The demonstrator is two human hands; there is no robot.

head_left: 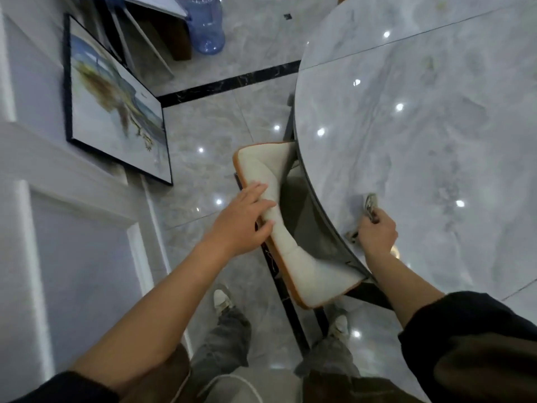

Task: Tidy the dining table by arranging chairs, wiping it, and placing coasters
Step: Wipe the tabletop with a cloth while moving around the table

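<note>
Glossy marble table (421, 135) — padded chair (290, 251), smooth.

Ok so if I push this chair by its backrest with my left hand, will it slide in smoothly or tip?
The chair will probably slide: the floor is glossy polished tile. Pushing high on the backrest, where the left hand rests, could rock it slightly. Its padded back looks soft, so expect some give.

We find no readable text, label, brand, number or sign anywhere. The framed picture (116, 112) leaning on the wall carries a small mark near its right edge, too blurred for us to read. The water bottle (205, 24) shows no legible label.
</note>
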